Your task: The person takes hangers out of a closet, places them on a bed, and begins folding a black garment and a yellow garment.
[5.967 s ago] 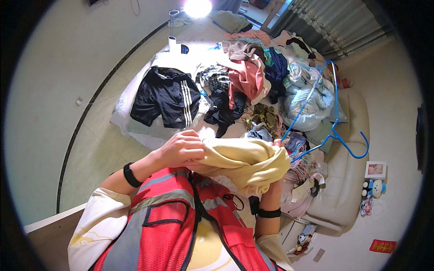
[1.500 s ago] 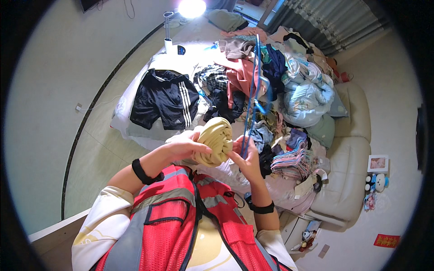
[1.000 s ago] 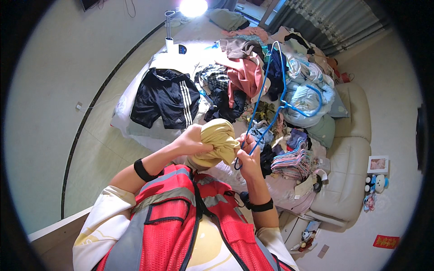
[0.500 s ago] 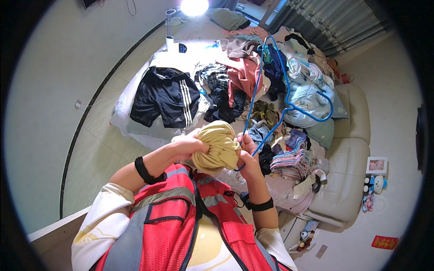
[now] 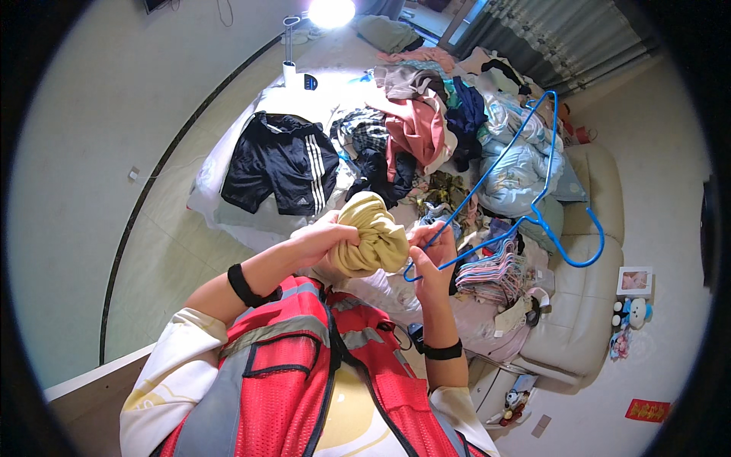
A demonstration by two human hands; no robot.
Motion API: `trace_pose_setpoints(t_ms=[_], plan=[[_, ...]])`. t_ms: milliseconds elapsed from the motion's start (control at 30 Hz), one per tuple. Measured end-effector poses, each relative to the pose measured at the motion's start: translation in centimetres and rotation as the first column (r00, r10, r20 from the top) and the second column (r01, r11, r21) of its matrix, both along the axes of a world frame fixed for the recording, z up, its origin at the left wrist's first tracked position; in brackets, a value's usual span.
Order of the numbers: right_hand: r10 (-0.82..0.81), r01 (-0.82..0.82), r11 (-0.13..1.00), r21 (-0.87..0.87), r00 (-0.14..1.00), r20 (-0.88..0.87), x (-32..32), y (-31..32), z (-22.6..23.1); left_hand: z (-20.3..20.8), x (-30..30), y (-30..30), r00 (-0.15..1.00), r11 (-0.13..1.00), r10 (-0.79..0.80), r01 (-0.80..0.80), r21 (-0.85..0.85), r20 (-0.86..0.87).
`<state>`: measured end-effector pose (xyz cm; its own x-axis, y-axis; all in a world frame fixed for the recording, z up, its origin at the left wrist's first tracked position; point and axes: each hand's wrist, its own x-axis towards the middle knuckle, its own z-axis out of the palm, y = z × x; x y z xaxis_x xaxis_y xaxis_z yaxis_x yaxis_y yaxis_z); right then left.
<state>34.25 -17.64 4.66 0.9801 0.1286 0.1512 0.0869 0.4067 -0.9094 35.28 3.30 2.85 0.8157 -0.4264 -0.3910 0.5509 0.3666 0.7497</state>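
A bunched yellow garment [image 5: 373,234] hangs in front of my chest, its folds gathered in my left hand [image 5: 332,236], which is closed around the left side. My right hand [image 5: 432,255] grips the end of a blue clothes hanger [image 5: 539,218], fingers pinched around its corner. The hanger points up and to the right, with its hook curving out at the far right end. My right fingers are at or very near the garment's right edge; whether they touch it is hard to tell.
Black shorts [image 5: 280,164] with white stripes lie flat on the bed. Beside them are a heap of clothes [image 5: 415,126], a light blue quilt [image 5: 514,171] and a stack of hangers [image 5: 487,270]. A lit lamp [image 5: 289,72] stands behind; a cream sofa [image 5: 582,305] is at right.
The blue hanger has swung to the right and tilted over, away from the garment. My right hand has shifted slightly right. My left hand still grips the garment.
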Motion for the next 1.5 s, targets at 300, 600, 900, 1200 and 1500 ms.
trace_pose_setpoints(t_ms=[300, 600, 900, 1200, 1500], plan=[[0.099, -0.081, 0.974, -0.211, 0.992, 0.074, 0.0, 0.0, -1.2, -0.8, 0.1, -0.9, 0.997, 0.995, 0.069, -0.072, 0.068, 0.035], [0.036, 0.039, 0.737, -0.675, 0.995, 0.098, -0.3, 0.4, -4.8, -0.1, -0.7, -1.5, 0.996, 0.995, 0.002, 0.007, 0.102, -0.087], [0.286, -0.222, 0.949, 0.222, 0.902, -0.323, 0.0, -1.6, -1.6, -0.8, -0.6, -0.7, 0.999, 0.998, -0.033, 0.033, 0.048, -0.005], [0.28, -0.197, 0.897, 0.395, 0.946, -0.165, 0.1, -4.5, -0.6, -3.0, 0.3, 0.0, 0.993, 0.98, 0.054, -0.073, -0.183, -0.106], [0.158, -0.101, 0.969, 0.226, 0.956, -0.249, 0.4, -5.7, -1.8, -2.4, 0.1, 0.0, 0.993, 0.993, 0.119, -0.119, -0.017, -0.005]])
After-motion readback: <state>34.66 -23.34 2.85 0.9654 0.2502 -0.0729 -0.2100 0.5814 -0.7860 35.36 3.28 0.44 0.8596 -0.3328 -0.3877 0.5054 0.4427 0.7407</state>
